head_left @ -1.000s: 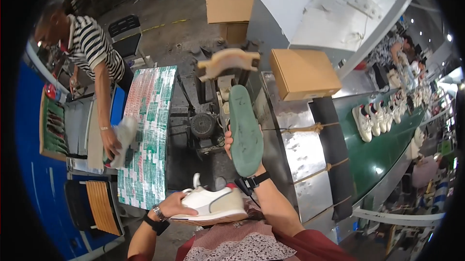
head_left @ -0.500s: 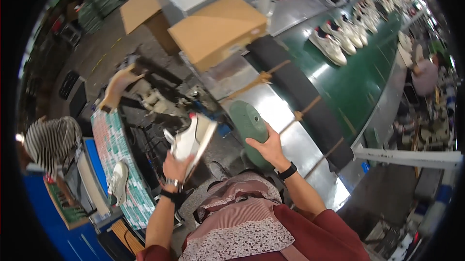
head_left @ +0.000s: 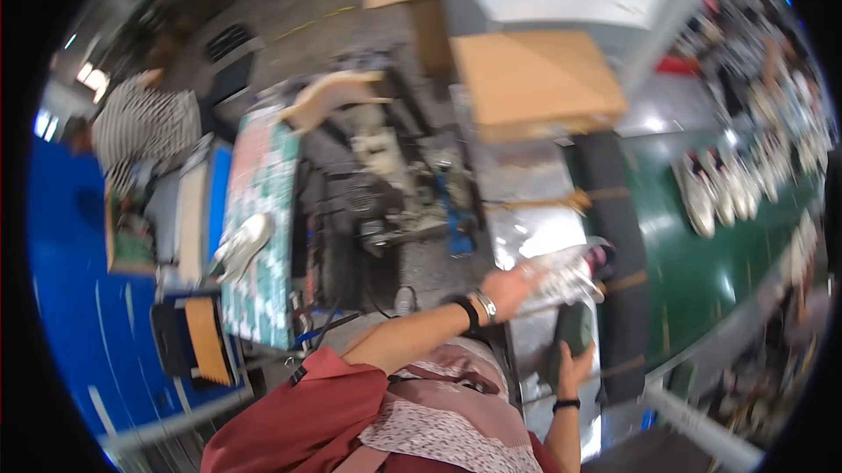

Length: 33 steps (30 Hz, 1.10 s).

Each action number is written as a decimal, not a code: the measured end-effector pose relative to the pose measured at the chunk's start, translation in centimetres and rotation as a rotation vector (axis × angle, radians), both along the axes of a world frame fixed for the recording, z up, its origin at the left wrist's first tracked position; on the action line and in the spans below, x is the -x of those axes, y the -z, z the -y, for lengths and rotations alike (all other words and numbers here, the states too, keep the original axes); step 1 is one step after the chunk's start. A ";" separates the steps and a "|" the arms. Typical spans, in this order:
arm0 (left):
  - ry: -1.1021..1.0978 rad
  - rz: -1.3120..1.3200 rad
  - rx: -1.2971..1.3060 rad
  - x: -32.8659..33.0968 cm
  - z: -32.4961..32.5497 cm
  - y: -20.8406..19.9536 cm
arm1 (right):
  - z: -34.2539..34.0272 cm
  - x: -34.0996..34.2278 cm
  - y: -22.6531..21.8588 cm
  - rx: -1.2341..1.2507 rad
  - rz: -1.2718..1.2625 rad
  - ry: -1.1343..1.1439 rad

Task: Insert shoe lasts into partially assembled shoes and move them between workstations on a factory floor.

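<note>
My left hand [head_left: 510,291] is closed on a white shoe [head_left: 561,269] with a dark and red collar, held over the metal surface on my right. Motion blurs the shoe. Just nearer to me, my right hand [head_left: 574,369] is wrapped round a green shoe last [head_left: 574,326], whose lower part is partly hidden by the fingers. The shoe and the last are close together; whether they touch I cannot tell.
A bright metal ledge [head_left: 535,183] runs beside a black padded strip [head_left: 618,245] and a green conveyor belt [head_left: 680,236]. White shoes [head_left: 697,197] stand in a row there. A cardboard box [head_left: 535,78] sits ahead. At left, another shoe [head_left: 247,243] lies on a patterned table [head_left: 263,161], near a person [head_left: 145,126].
My view has turned left. My left hand has carried the white shoe across to the right, over the metal ledge. My right hand keeps the green shoe last, now lower beside the shoe.
</note>
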<state>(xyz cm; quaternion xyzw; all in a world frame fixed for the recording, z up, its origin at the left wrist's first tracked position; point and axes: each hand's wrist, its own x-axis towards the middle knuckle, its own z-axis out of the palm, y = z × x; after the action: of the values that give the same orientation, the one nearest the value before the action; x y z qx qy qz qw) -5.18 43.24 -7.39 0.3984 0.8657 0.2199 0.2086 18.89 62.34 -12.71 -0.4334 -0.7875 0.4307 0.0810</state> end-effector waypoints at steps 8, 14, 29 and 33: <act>-0.609 -0.315 0.129 4.6 33.0 0.9 | -3.5 -2.4 2.8 -0.110 0.135 -0.071; -0.636 -0.339 0.582 5.7 53.3 -1.3 | 0.5 2.0 -2.4 -0.259 0.379 -0.271; -0.773 0.126 0.727 6.2 61.6 -1.1 | 12.3 5.9 0.7 0.790 0.311 -0.116; -0.455 -0.074 0.182 3.7 45.2 -8.8 | 21.5 14.7 -7.5 1.597 0.242 -0.132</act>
<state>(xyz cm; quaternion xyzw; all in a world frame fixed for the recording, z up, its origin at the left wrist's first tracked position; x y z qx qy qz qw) -8.89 -2.01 1.45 0.1803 0.9565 0.1674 0.1568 4.23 40.87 -5.22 -0.3566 -0.2698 0.8170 -0.3641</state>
